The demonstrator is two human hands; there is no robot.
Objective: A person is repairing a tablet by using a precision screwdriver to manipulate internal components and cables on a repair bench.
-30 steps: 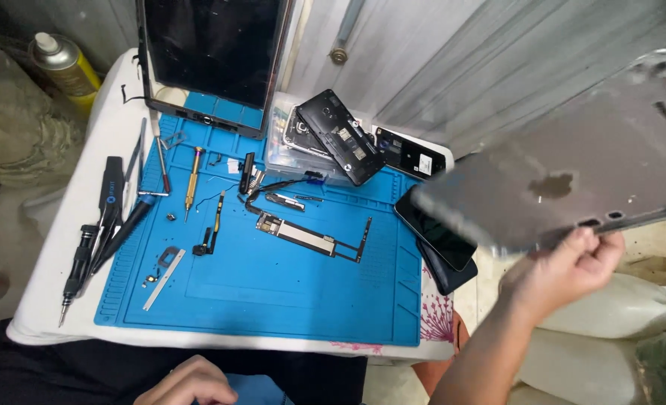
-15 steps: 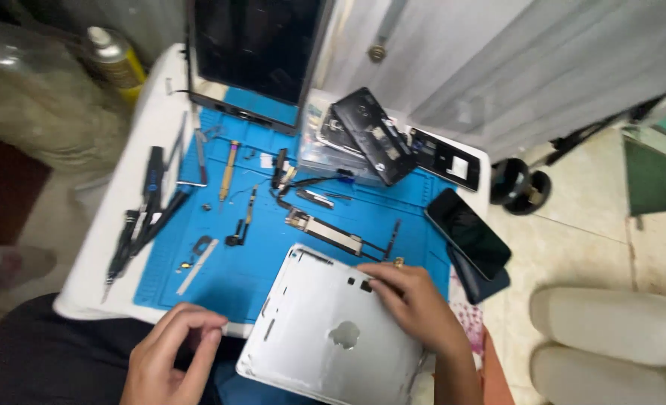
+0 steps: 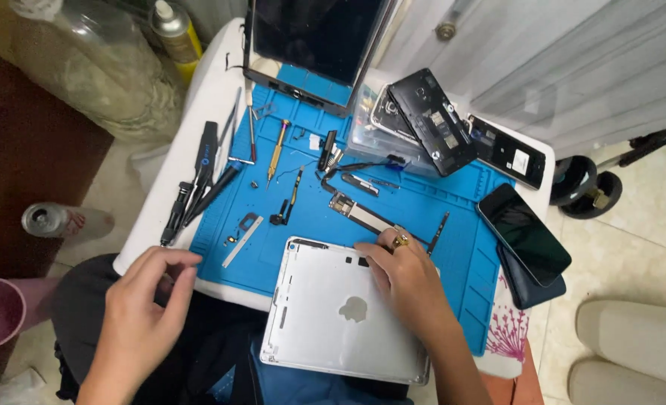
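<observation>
Silver tablet shell [image 3: 333, 315] back-up on blue mat [image 3: 423, 206]; right hand [image 3: 408, 281] pressing flat, left hand [image 3: 141, 300] loose, empty.

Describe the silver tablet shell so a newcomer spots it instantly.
Start at the blue work mat on the small white table. At its near edge, under the right hand, lies the silver tablet shell, back up. It is the only large plain metal slab; everything else is dark or small.

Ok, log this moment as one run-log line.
left hand: open, at table edge | right hand: flat on silver tablet back shell | shell: lying on blue repair mat | dark phone: right of mat
</observation>
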